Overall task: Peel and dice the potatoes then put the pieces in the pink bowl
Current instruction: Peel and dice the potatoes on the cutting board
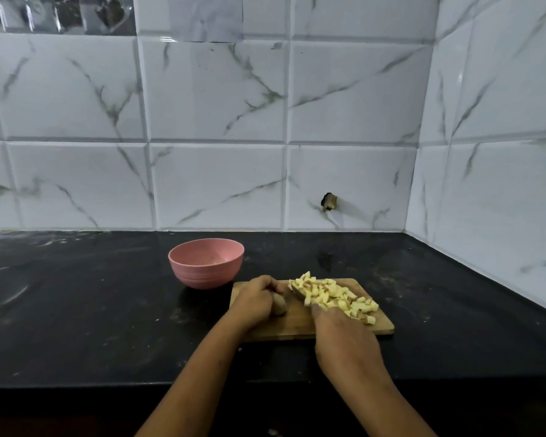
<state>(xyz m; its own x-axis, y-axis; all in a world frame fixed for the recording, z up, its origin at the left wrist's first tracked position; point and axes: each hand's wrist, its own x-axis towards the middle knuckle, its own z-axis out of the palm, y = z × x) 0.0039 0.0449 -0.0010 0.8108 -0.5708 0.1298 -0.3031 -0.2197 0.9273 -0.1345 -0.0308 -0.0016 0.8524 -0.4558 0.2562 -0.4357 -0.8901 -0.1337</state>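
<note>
- Wooden cutting board lies flat on black counter, near its front edge.
- Left hand is on the board's 9 o'clock side. Fingers are curled over a brownish whole potato, holding it down on the wood. The potato's right end shows past the fingers.
- Right hand comes in at the board's 5 o'clock edge, back of hand up, closed round a knife. The handle is hidden under the hand; only the blade shows.
- The blade points toward 11 o'clock and runs between the potato and the cut pile. Its far side is against the pile; whether the edge touches the board I cannot tell.
- Diced potato pieces, pale yellow with some reddish skin edges, are heaped in a band from the board's 12 o'clock edge down to its 4 o'clock corner.
- Pink bowl stands upright on the counter at 10 o'clock from the board, just off its far-left corner, apart from both hands.
- White marble-look tiled wall at 12 o'clock and 3 o'clock; a dark chipped spot is low on the back wall.
</note>
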